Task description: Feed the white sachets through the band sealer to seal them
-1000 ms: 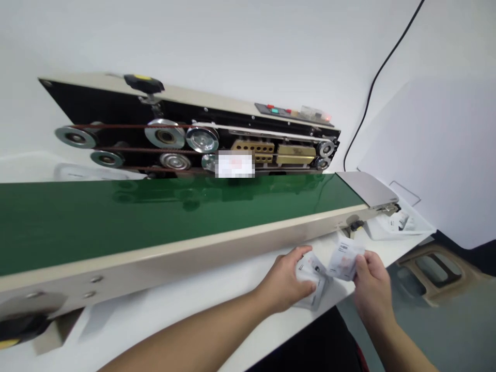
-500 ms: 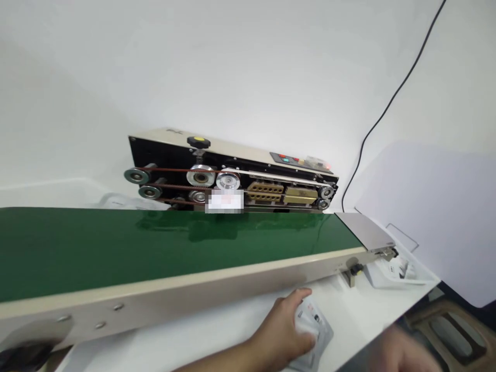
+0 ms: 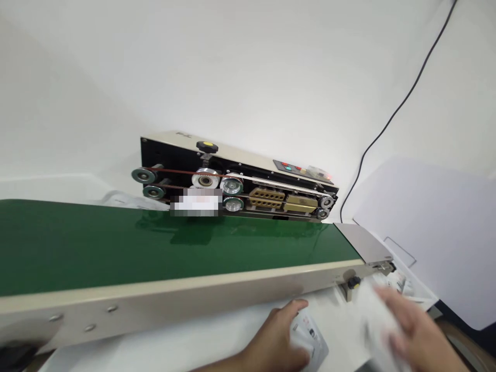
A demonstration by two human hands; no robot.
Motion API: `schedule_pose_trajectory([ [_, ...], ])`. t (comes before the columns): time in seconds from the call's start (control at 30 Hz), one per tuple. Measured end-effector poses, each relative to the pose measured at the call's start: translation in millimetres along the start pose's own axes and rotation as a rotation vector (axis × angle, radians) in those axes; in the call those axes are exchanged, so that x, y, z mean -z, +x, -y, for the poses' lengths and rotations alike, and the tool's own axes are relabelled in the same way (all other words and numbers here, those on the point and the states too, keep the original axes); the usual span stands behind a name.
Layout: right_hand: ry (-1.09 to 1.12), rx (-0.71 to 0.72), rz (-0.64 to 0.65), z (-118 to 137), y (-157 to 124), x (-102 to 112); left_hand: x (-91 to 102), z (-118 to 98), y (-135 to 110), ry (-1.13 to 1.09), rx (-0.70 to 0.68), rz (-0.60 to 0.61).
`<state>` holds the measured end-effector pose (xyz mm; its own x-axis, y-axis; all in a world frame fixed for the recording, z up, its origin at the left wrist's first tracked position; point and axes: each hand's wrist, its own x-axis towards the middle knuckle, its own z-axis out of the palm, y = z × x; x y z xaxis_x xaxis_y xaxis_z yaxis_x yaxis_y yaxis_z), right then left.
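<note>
along the bottom edge of the frame, a printed packet is covered by the left hand, which is cupped narrowly over it on the white table, with the thumb raised at its far side. at lower right, a pale packet is carried by the right hand, though motion blur leaves the grip unclear. both packets are kept at the near side of the green conveyor belt, and neither is laid on it or placed at the band sealer beyond. more packets are seen in a white tray past the belt's right end, partly hidden by the blurred hand. the sealer's middle is masked by a pixelated patch, and the packet print cannot be read.
</note>
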<state>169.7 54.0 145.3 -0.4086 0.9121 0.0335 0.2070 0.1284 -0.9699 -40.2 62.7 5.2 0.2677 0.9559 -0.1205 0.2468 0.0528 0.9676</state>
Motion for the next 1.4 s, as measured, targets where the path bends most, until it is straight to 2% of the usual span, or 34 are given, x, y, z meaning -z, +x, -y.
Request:
schedule_pose_trajectory([
  [0.03, 0.029, 0.004, -0.059, 6.5, 17.5, 6.8, -0.4, 0.1, -0.2, -0.009, -0.004, 0.002],
  [0.1, 0.182, -0.040, -0.318, 19.3, 58.5, 20.3, -0.5, -1.1, -1.1, -0.028, -0.004, 0.006],
  [0.2, 0.279, -0.205, -0.570, 32.0, 118.9, 40.0, 1.3, -5.0, -3.0, -0.031, -0.029, 0.002],
  [0.27, 0.277, -0.246, -0.672, 33.7, 148.3, 50.8, 2.8, -6.9, -3.8, -0.027, -0.030, 0.012],
  [0.33, 0.264, -0.258, -0.717, 31.0, 166.9, 57.7, 3.4, -6.3, -3.8, -0.026, -0.022, 0.019],
  [0.57, 0.228, -0.368, -0.716, 16.5, 187.4, 53.9, 2.0, 2.8, -1.1, -0.023, -0.018, 0.014],
  [0.9, 0.215, -0.409, -0.660, 22.5, 204.1, 34.6, 4.1, -6.3, -6.1, -0.039, -0.009, 0.011],
  [1.2, 0.189, -0.381, -0.564, 22.0, 201.8, 12.5, 7.8, -16.1, -10.4, -0.061, -0.043, 0.027],
  [1.4, 0.168, -0.373, -0.519, 23.8, 198.7, 3.0, 7.7, -15.6, -11.3, -0.007, -0.045, -0.006],
])
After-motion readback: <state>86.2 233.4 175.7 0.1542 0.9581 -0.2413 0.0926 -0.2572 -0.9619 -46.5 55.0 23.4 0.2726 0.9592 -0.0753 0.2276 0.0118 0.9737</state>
